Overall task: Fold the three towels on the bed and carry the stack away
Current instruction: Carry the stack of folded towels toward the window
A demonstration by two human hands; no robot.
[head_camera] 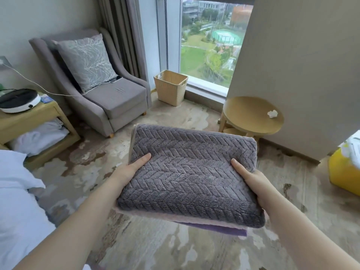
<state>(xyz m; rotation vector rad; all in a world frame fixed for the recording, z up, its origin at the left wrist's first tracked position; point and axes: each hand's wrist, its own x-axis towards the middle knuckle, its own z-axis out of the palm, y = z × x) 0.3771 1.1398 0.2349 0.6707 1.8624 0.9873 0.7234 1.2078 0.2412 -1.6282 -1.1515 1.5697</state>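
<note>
- The towel stack [187, 176] is held in mid-air at frame centre, above the patterned carpet [155, 246] and clear of the bed [17, 201], whose white corner lies at 9 o'clock.
- Stack layers, top to bottom: a grey herringbone towel [191, 168], a pale pink towel [175, 216] and a purple towel [224, 229]. Only the near edges of the lower two show.
- The left hand [128, 170] clamps the stack's left edge, thumb flat on the grey top. Its fingers are hidden underneath.
- The right hand [251, 180] clamps the right edge the same way, thumb on top and fingers out of sight below.
- A wicker basket [170, 88] stands at 12 o'clock on the floor, below the window [210, 41]. Its interior cannot be made out.
- A round wooden side table [251, 115] at 1 o'clock carries a crumpled white tissue [272, 113].
- A yellow container [344, 172] at 3 o'clock holds white material [352, 147]; what the material is cannot be told.
- A grey armchair [109, 98] at 11 o'clock carries a patterned cushion [85, 61].
- A wooden nightstand [29, 117] at 10 o'clock has a round black-and-white appliance [18, 100] on top and white linen [39, 137] on its lower shelf.
</note>
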